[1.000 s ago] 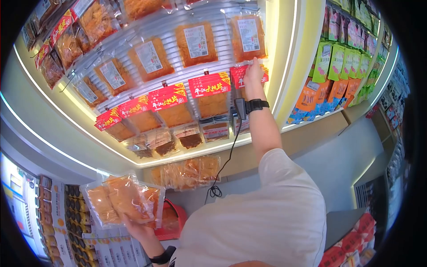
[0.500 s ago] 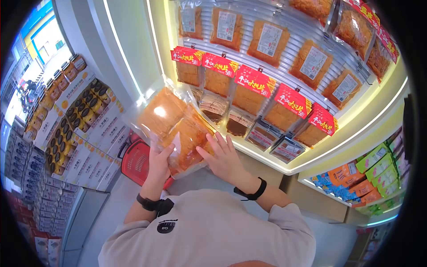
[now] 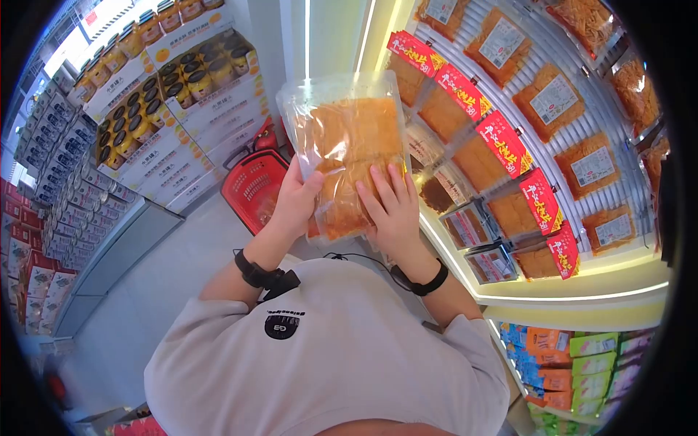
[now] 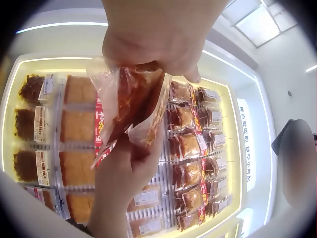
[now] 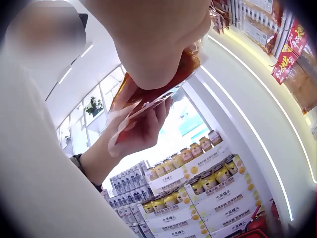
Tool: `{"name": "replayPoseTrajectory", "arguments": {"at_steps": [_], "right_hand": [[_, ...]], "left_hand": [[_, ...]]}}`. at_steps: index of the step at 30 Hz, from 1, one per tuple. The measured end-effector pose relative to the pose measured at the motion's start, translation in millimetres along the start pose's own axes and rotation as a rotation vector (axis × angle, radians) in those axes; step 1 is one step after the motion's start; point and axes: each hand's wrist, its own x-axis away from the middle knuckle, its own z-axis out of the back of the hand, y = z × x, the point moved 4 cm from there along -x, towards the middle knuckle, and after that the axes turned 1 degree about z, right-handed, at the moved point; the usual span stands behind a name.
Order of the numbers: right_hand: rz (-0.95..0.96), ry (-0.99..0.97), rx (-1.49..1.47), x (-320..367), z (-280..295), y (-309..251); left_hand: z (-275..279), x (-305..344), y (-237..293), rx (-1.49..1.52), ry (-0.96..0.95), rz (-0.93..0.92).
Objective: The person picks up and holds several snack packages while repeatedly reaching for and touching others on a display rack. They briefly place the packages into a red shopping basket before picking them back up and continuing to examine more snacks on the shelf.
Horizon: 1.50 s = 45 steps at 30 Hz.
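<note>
Holding up the packets just left of the rack, close in front of the chest! Grasping the lower left edge with the left hand, thumb hooked over the front. Clasping the lower right with the right hand, fingers spread across the clear film. Further left of the rack, spotting a red basket down on the floor.
</note>
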Motion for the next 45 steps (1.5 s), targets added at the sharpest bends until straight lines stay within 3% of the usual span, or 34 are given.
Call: {"name": "replayPoseTrajectory", "arguments": {"at_steps": [4, 6, 8, 9, 12, 14, 17, 18, 21, 27, 36, 40, 43, 45], "right_hand": [[0.036, 0.201, -0.172, -19, -14, 19], [0.040, 0.256, -0.236, -31, -19, 27], [-0.283, 0.437, -0.369, -34, -28, 46], [-0.268, 0.430, -0.382, -42, -29, 46], [-0.828, 0.418, -0.789, -43, -52, 79], [-0.765, 0.783, -1.467, -46, -57, 96], [-0.734, 0.904, -1.629, -66, -52, 106], [-0.766, 0.862, -1.469, -83, -45, 98], [-0.802, 0.981, -1.348, -84, -64, 135], [-0.745, 1.100, -1.348, -142, -82, 172], [-0.687, 1.078, -1.294, -240, -128, 199], [-0.643, 1.165, -1.361, -262, -135, 200], [-0.769, 1.203, -1.345, -267, -144, 211], [-0.735, 1.239, -1.332, -271, -146, 215]], "left_hand": [[34, -10, 13, 0.070, 0.023, -0.061], [56, -13, 23, -0.138, 0.167, -0.068], [69, -16, 42, -0.162, 0.202, -0.096], [76, -17, 51, -0.185, 0.220, -0.105], [100, -25, 75, -0.185, 0.237, -0.195], [114, -25, 92, -0.151, 0.301, -0.167], [140, -35, 112, -0.081, 0.293, -0.170], [144, -37, 122, -0.081, 0.330, -0.178], [194, -48, 133, -0.124, 0.463, -0.217], [248, -70, 171, -0.148, 0.433, -0.218], [290, -100, 208, -0.139, 0.368, -0.221], [301, -107, 221, -0.191, 0.371, -0.243], [315, -111, 230, -0.171, 0.382, -0.248], [317, -112, 237, -0.176, 0.420, -0.245]]}}
